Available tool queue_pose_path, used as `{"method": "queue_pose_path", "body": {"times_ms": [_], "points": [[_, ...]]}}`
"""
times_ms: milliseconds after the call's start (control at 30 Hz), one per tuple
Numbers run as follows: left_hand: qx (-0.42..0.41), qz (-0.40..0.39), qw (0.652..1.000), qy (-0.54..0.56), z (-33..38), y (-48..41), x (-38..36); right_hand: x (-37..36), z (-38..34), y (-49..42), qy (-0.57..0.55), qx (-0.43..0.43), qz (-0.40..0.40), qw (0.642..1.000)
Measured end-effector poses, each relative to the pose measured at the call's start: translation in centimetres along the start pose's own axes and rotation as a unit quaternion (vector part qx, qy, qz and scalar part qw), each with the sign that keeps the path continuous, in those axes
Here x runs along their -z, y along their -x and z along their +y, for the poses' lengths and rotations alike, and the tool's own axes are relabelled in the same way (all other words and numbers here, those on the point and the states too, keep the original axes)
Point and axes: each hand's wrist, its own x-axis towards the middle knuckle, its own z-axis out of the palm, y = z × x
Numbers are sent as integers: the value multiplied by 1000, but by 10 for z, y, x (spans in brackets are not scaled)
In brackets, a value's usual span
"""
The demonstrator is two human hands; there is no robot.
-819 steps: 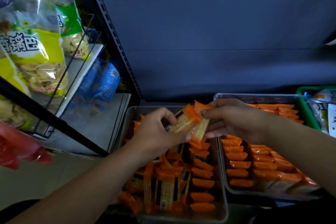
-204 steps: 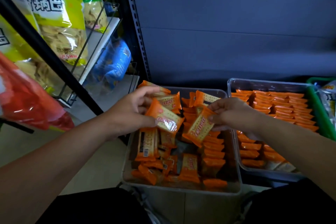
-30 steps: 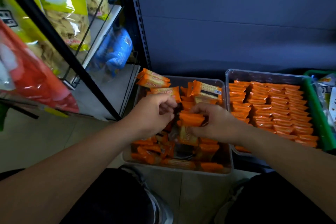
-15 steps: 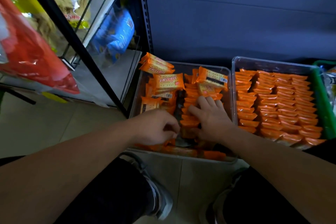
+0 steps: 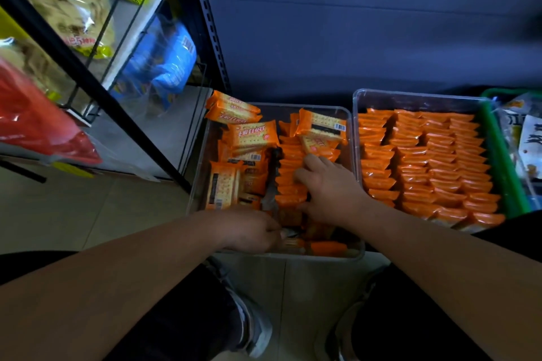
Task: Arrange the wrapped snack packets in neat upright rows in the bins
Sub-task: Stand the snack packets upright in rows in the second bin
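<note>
Two hands, right hand (image 5: 328, 187) flat on packet row (image 5: 289, 165), grip apart, left hand (image 5: 249, 231) grip unclear

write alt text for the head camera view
A person's right hand presses on an upright row of orange snack packets in a clear bin, while the left hand reaches into its near edge. Loose packets lie jumbled beside the row; a second bin beside it holds neat rows.

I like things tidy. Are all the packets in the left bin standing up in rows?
No, several flat packets lie jumbled in the left bin beside one upright row.
</note>
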Motion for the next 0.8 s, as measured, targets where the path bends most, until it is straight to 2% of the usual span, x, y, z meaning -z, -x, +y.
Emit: {"method": "queue_pose_path", "body": {"times_ms": [100, 233, 300, 433, 567, 667, 800], "points": [[16, -48, 998, 42, 15, -1, 9, 15, -1, 8, -20, 0, 16, 1000], [-5, -51, 993, 109, 17, 6, 17, 41, 7, 29, -76, -28, -13, 997], [-29, -34, 994, 98, 10, 10, 15, 54, 14, 41, -112, -46, -46, 992], [-74, 34, 997, -4, -2, 20, 11, 76, 19, 63, -184, -51, -92, 977], [-84, 87, 991, 57, -5, 43, 20, 80, 15, 65, -198, -41, -121, 972], [-68, 145, 982, 97, -9, 61, 35, 63, 8, 61, -125, -28, -125, 984], [-39, 236, 955, 174, -14, 68, 41, 34, 5, 53, 71, 20, -134, 988]]}}
